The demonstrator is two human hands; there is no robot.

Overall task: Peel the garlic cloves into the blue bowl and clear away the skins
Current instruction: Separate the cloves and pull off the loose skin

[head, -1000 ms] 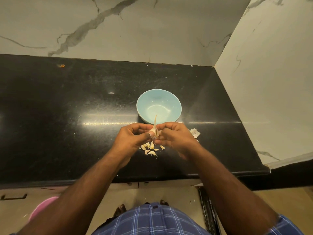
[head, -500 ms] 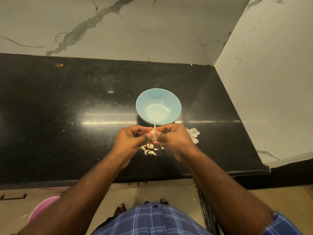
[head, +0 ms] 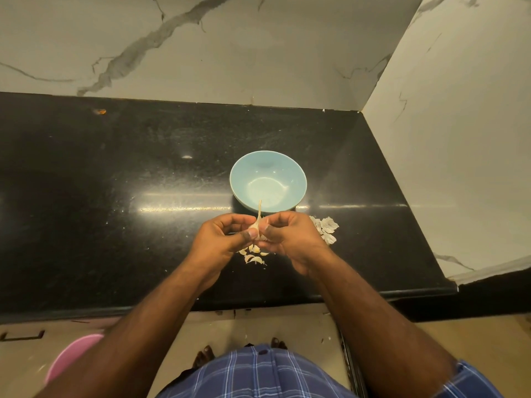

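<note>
A light blue bowl stands on the black counter with nothing visible inside it. Just in front of it my left hand and my right hand meet and together pinch a piece of garlic whose thin stalk points up toward the bowl. Several loose cloves lie on the counter under my hands. A small heap of white skins sits to the right of my right hand.
Marble walls close the counter at the back and the right. The counter's front edge runs below my wrists. A pink tub is on the floor at lower left, and my feet show below.
Both hands stay joined on the garlic in front of the bowl, with only small finger shifts. The skins and cloves on the counter have not moved.
</note>
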